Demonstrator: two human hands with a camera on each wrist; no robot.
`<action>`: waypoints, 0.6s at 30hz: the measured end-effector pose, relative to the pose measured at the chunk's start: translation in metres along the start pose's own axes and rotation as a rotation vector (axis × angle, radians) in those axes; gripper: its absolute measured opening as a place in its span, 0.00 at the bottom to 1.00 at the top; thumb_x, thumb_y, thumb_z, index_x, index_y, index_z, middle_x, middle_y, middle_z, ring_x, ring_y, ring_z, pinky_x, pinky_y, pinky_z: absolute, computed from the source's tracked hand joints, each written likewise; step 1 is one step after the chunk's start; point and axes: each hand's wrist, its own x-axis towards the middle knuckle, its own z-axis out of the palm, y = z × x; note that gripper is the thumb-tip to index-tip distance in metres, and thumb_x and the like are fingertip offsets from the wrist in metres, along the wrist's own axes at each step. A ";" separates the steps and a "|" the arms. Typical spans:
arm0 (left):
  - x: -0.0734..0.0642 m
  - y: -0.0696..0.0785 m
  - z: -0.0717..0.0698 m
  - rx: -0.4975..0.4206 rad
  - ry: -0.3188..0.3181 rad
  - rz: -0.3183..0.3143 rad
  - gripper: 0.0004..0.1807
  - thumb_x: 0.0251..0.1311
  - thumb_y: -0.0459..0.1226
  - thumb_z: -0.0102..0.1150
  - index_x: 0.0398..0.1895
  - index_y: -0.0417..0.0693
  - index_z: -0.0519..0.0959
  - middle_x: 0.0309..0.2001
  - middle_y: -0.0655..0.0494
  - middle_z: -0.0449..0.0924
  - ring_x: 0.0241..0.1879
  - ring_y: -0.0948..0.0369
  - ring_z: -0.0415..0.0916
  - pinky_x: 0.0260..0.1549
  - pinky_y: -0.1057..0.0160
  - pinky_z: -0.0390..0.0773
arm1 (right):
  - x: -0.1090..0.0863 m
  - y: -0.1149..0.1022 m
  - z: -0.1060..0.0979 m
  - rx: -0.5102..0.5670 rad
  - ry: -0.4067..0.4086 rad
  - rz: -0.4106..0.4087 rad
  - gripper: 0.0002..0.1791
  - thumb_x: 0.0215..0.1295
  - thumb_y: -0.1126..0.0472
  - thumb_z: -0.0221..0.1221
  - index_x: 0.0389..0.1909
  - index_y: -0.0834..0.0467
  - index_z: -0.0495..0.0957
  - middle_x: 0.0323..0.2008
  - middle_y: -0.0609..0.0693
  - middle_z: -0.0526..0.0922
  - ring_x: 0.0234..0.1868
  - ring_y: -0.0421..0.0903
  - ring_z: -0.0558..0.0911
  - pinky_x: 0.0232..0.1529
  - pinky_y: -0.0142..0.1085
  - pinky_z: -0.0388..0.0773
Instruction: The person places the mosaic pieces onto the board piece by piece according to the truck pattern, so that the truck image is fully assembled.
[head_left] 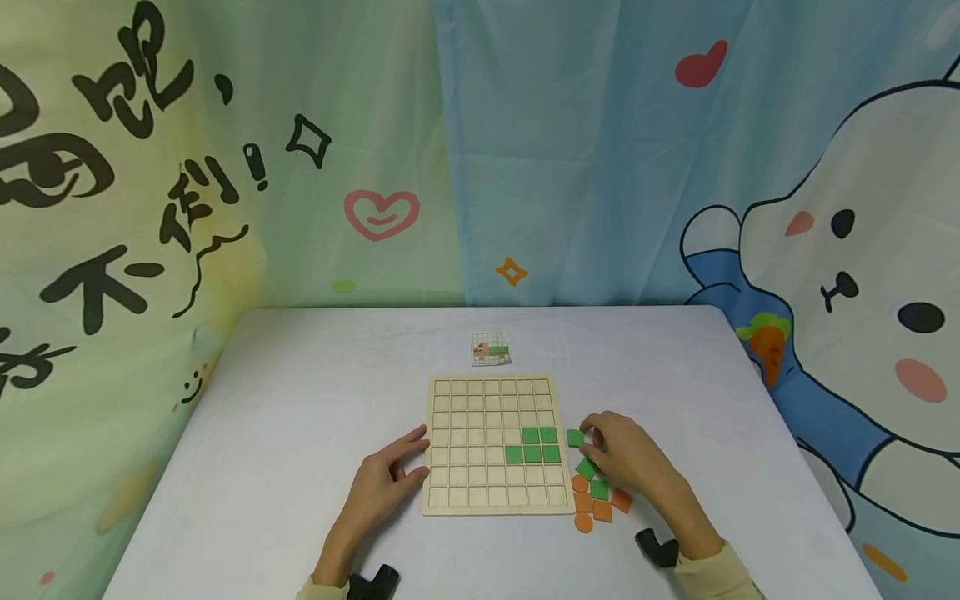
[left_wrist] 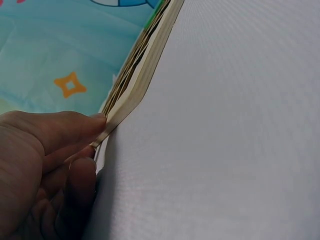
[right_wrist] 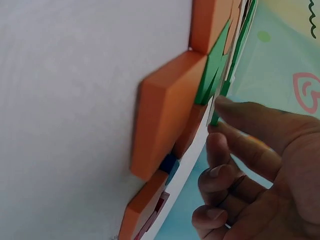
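White table (head_left: 300, 400): left hand (head_left: 386, 483) is steadying the grid board (head_left: 491, 500) with straight fingers; right hand (head_left: 626, 458) is pinching a green tile (head_left: 575, 438), likely needing alignment over an empty cell.

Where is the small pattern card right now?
In the head view, the pattern card lies flat on the white table, just beyond the far edge of the wooden grid board, away from both hands.
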 end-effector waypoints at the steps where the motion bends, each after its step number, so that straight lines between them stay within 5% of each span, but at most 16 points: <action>1: 0.000 0.000 0.000 -0.002 -0.001 -0.001 0.24 0.60 0.32 0.75 0.61 0.49 0.86 0.70 0.57 0.81 0.21 0.71 0.64 0.23 0.72 0.66 | 0.000 0.000 0.000 0.005 0.004 0.000 0.15 0.68 0.61 0.69 0.53 0.61 0.85 0.30 0.47 0.77 0.29 0.41 0.71 0.30 0.33 0.68; 18: 0.000 0.001 0.000 -0.021 -0.008 -0.006 0.25 0.60 0.32 0.75 0.62 0.49 0.86 0.71 0.57 0.81 0.22 0.71 0.65 0.23 0.72 0.66 | 0.003 -0.016 -0.002 0.001 0.024 -0.082 0.16 0.67 0.60 0.71 0.52 0.62 0.85 0.31 0.46 0.78 0.29 0.40 0.71 0.30 0.31 0.68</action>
